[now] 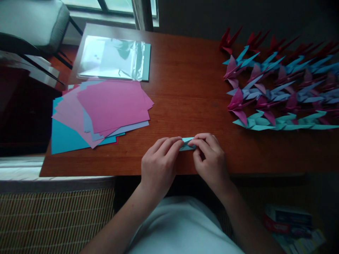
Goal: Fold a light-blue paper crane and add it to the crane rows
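A small piece of folded mint-green origami paper (187, 145) lies near the front edge of the wooden table (182, 106), between my two hands. My left hand (162, 158) pinches its left end, fingers pressed together. On its right side, my right hand (210, 158) pinches the paper with thumb and fingertips. Fingers hide both ends of the fold. To the right stand rows of folded paper cranes: mint-green cranes (261, 121) nearest, then magenta, pale blue, pink, bright blue and dark red cranes (228, 41) at the back.
Loose paper sheets (116, 106) in pink, lilac and blue fan out on the left. Behind them lies a clear plastic packet (113, 58) of mint-green paper. A chair (34, 24) stands beyond the table's left end; boxes (291, 222) sit low at the right.
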`<state>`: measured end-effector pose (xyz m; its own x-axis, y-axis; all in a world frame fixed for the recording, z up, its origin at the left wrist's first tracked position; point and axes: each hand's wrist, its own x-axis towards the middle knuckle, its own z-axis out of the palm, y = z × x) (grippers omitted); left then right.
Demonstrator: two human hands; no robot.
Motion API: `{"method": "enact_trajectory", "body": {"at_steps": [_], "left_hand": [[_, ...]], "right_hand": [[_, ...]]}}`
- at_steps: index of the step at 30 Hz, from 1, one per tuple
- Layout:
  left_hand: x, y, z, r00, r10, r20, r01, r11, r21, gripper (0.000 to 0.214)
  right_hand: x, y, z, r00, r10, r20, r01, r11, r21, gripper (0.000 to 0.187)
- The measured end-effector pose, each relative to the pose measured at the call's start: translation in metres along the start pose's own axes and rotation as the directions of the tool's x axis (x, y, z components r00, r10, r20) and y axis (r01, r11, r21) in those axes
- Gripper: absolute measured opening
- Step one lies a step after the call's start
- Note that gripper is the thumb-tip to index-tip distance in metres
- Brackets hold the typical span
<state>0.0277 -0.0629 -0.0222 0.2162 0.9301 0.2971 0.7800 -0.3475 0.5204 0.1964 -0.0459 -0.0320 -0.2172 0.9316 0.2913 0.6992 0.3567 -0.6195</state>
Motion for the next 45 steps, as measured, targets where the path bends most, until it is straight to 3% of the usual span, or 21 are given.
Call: {"method": "enact_trajectory", "body": {"at_steps": [8,10,16,20,24,26,28,30,33,36,39,42,45], "left_hand": [[-0.003,-0.010,-0.004,0.999,-0.033,0.034,0.038,0.990,-0.139,0.038],[-0.004,-0.011,-0.004,0.999,-0.008,0.038,0.014,0.990,-0.141,0.036],[-0.008,-0.009,-0.007,0.997,0.014,-0.072,-0.025,0.988,-0.155,0.035],[-0.011,-0.008,-0.012,0.986,-0.027,-0.163,-0.001,0.986,-0.167,0.035],[-0.013,-0.008,-0.018,0.961,-0.140,-0.238,0.080,0.966,-0.245,0.033],[-0.010,-0.006,-0.020,0.936,-0.280,-0.214,0.185,0.907,-0.377,0.023],[-0.005,-0.001,-0.019,0.918,-0.389,-0.070,0.290,0.782,-0.551,0.014],[0.002,0.006,-0.015,0.916,-0.380,0.128,0.360,0.640,-0.679,0.013],[0.012,0.016,-0.006,0.908,-0.347,0.235,0.388,0.485,-0.783,0.019],[0.016,0.019,0.002,0.888,-0.399,0.228,0.389,0.387,-0.836,0.021],[0.018,0.016,0.003,0.877,-0.426,0.222,0.390,0.361,-0.847,0.022],[0.019,0.011,0.000,0.889,-0.396,0.230,0.382,0.364,-0.849,0.017],[0.019,0.007,-0.002,0.905,-0.334,0.265,0.379,0.347,-0.858,0.010]], "right_hand": [[-0.002,-0.001,-0.016,0.990,0.012,-0.137,0.004,0.993,0.116,0.025],[0.001,0.000,-0.020,0.993,-0.051,-0.109,0.057,0.997,0.058,0.025],[0.012,0.006,-0.017,0.968,-0.180,0.177,0.193,0.979,-0.063,0.045],[0.011,0.007,-0.011,0.973,-0.165,0.164,0.173,0.984,-0.037,0.037],[0.008,0.004,-0.011,0.991,-0.122,0.058,0.120,0.992,0.027,0.033],[0.008,0.000,-0.012,0.996,-0.087,-0.026,0.088,0.994,0.065,0.032],[0.007,-0.004,-0.012,0.992,-0.058,-0.116,0.068,0.994,0.089,0.033],[0.006,-0.010,-0.011,0.977,-0.053,-0.205,0.072,0.994,0.085,0.035],[0.004,-0.018,-0.009,0.955,-0.079,-0.287,0.099,0.993,0.057,0.037],[0.001,-0.023,-0.007,0.958,-0.105,-0.265,0.129,0.989,0.073,0.039],[-0.004,-0.022,-0.008,0.975,-0.098,-0.199,0.132,0.978,0.162,0.045],[-0.007,-0.016,-0.009,0.992,0.030,-0.126,0.015,0.939,0.342,0.046],[-0.003,-0.010,-0.010,0.986,0.164,-0.012,-0.139,0.870,0.473,0.034]]}}
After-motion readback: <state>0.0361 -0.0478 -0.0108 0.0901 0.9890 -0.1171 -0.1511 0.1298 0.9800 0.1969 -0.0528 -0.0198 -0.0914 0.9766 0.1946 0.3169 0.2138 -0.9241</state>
